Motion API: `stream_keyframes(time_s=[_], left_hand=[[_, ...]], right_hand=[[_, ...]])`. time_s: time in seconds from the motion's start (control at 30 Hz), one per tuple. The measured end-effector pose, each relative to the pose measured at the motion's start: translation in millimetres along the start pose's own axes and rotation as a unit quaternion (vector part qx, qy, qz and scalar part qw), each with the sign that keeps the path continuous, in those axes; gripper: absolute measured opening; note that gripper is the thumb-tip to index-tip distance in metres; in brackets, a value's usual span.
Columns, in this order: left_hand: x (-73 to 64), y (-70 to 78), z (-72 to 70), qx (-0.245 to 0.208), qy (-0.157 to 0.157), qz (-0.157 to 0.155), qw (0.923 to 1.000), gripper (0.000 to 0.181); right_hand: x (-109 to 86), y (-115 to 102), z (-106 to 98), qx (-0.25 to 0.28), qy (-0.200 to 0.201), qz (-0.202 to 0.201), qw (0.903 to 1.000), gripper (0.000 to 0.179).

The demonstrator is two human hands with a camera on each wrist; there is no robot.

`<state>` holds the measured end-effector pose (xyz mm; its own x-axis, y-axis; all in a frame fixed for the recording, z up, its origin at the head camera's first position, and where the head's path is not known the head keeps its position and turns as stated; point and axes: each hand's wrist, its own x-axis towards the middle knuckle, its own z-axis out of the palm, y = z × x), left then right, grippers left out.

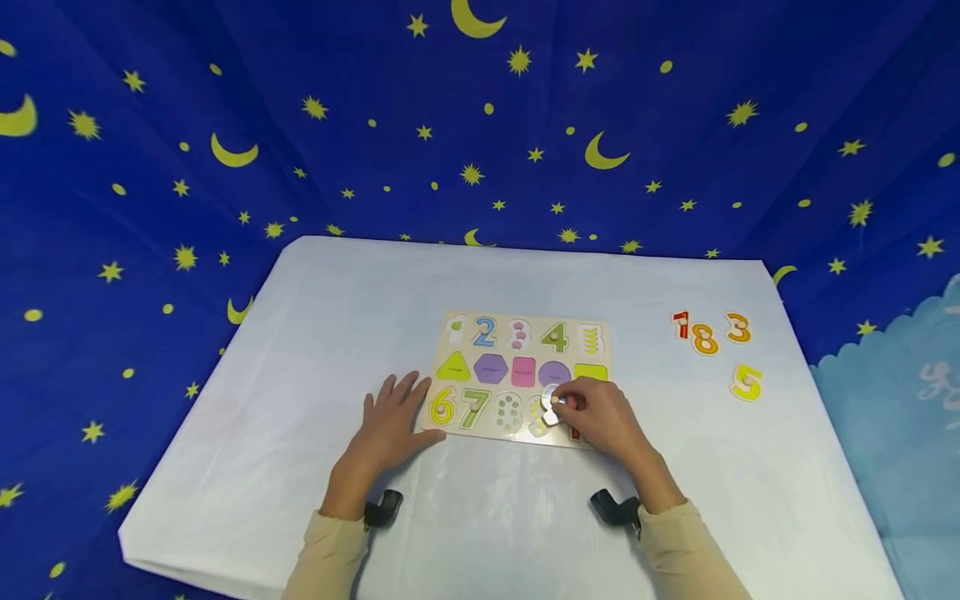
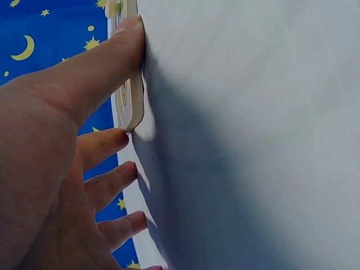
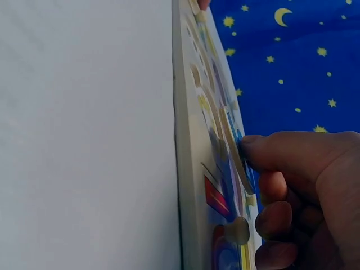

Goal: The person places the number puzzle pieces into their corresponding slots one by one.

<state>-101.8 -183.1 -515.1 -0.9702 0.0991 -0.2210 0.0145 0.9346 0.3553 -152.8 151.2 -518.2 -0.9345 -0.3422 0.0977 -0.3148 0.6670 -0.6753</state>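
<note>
A wooden number puzzle board (image 1: 517, 437) lies on the white table. My left hand (image 1: 386, 425) rests at its left end, fingers spread; in the left wrist view the thumb (image 2: 121, 45) presses on the board's edge (image 2: 136, 107). Between thumb and fingertips my right hand (image 1: 603, 417) pinches a blue number puzzle piece (image 1: 550, 412) by its knob. This piece is tilted over the dotted recess in the lower row, right of the 8-shaped one. In the right wrist view, the blue piece (image 3: 239, 154) stands at an angle close to the board face.
Loose number pieces lie right of the board: a red 1 (image 1: 681, 325), an orange 8 (image 1: 704, 339), an orange 3 (image 1: 738, 327) and a yellow 5 (image 1: 747, 382). The blue 2 (image 1: 484, 332), green 4 (image 1: 556, 337), yellow 6 (image 1: 442, 407) and green 7 (image 1: 475, 408) sit in the board.
</note>
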Motion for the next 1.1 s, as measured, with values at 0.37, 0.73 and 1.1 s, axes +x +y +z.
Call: stream_keyframes(time_s=[0.37,0.73,1.1], left_hand=[[0.0,1.1,-1.4,0.003,-0.011,-0.010,0.9999,0.095],[-3.0,1.6,1.2,0.002,-0.008,0.005,1.0000,0.094],[-0.4,-0.6,-0.5,0.000,0.005,0.017,0.9998,0.094]], right_hand=[[-1.1,-5,7,-0.018,-0.022,-0.009,0.9995,0.009],[-5.2,-8,14,-0.043,-0.041,0.007,0.9982,0.009],[-1.9,-11,15,-0.076,-0.019,-0.017,0.9968,0.007]])
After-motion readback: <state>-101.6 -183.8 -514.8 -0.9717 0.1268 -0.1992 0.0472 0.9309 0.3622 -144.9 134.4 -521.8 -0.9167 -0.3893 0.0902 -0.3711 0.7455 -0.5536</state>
